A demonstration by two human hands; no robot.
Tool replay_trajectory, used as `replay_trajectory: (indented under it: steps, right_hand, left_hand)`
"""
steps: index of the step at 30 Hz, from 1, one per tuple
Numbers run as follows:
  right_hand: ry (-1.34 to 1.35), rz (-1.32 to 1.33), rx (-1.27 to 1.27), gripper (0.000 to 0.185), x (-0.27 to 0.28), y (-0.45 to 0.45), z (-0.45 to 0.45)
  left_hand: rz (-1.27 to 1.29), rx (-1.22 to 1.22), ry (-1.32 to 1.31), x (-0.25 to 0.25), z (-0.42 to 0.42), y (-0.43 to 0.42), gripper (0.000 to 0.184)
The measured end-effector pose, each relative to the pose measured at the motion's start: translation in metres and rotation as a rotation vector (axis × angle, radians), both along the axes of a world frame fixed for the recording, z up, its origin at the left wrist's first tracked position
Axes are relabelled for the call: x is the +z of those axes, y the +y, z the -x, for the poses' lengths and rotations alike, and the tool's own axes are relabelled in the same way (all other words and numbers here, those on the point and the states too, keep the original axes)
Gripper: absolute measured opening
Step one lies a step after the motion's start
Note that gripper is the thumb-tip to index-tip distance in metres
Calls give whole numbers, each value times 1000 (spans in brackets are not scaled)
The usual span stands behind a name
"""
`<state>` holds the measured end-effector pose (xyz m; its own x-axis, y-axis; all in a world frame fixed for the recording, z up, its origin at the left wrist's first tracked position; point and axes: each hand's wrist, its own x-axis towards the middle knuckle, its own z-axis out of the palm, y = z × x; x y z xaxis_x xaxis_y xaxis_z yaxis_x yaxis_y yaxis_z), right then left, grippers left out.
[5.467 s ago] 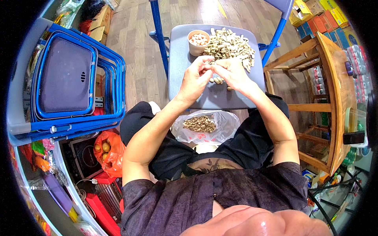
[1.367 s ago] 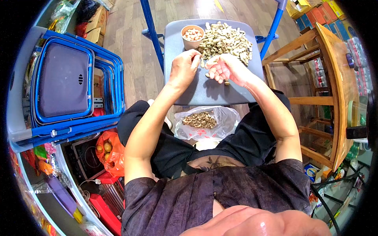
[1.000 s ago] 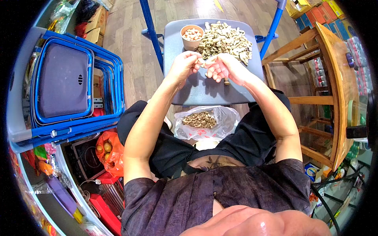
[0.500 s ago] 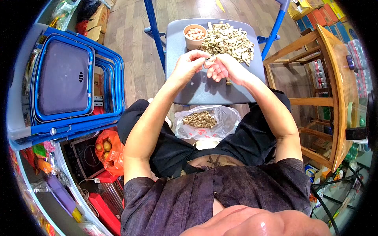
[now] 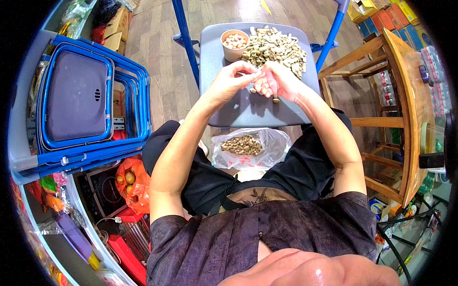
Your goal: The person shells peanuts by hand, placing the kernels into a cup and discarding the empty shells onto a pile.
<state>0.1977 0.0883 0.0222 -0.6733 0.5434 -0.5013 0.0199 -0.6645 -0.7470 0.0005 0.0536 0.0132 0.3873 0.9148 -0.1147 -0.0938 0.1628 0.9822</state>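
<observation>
Both bare hands are up close together over a grey plastic chair seat with a blue metal frame (image 5: 238, 114), fingertips meeting or nearly so. The left hand (image 5: 232, 81) has its thumb and forefinger brought together in a pinch, but whatever's between them is too small and blurry, so I can't tell if it's got a peanut. The right hand (image 5: 282, 82) is kinda half open, fingers loosely curled, and I can't tell what, if anything, is tucked in there either. Just beyond the right hand is a big heap of pale tan, split peanut shells (image 5: 276, 45), and beyond the left one, touching the heap's edge or right beside it, stands a peachy-tan round cup (image 5: 233, 54) with pinkish shelled peanuts (image 5: 235, 40) filling it near the rim. A couple of small brown unshelled peanuts (image 5: 276, 100) lie on the seat on the near side of the right hand. Nearer the body than both hands, down between the knees, there's a see-through white plastic bag (image 5: 276, 142) lying open with a bunch of whole tan peanuts (image 5: 242, 145) in it.
</observation>
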Motion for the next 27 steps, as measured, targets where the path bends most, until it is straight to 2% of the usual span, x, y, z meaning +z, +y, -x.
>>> replay_trajectory:
  steps: [5, 7, 8, 10, 13, 15, 17, 20, 21, 24, 25, 27]
  right_hand:
    - [-40, 7, -15, 35, 1, -3, -3]
    - [-44, -2, -19, 34, 7, -4, -4]
    - [-33, -11, -12, 34, 12, -4, -6]
    - [-22, -19, -7, 34, 15, -4, -8]
    - [-69, -68, -66, 34, 15, -4, -14]
    - [-224, -221, -43, 38, 18, -4, -20]
    - [-289, -260, -35, 37, 22, -4, -27]
    - [-620, -511, 55, 34, 13, 6, -48]
    - [-624, -509, 53, 34, 14, 5, -49]
    - [-1062, -894, 224, 28, 9, 5, -59]
    - [-1065, -891, 222, 28, 1, 3, -63]
    - [-1280, -1135, 208, 26, -5, -2, -68]
  left_hand:
    - [88, -107, 6, 5, 3, -1, 22]
    - [308, -93, -151, 3, 2, 0, 19]
    - [308, -94, -150, -2, 2, 1, 19]
    - [354, -72, -345, -8, 5, 7, 13]
    - [332, -69, -468, -5, 10, 18, 9]
    - [202, -68, -531, -2, 17, 35, 19]
    - [116, 112, -463, 15, 18, 49, 25]
    - [-68, 272, -482, 28, 16, 67, 29]
    - [-66, 269, -485, 26, 14, 73, 29]
    - [-233, 418, -328, 20, 7, 90, 34]
    - [-231, 415, -329, 19, 4, 91, 34]
    - [-231, 474, -179, 16, -1, 92, 38]
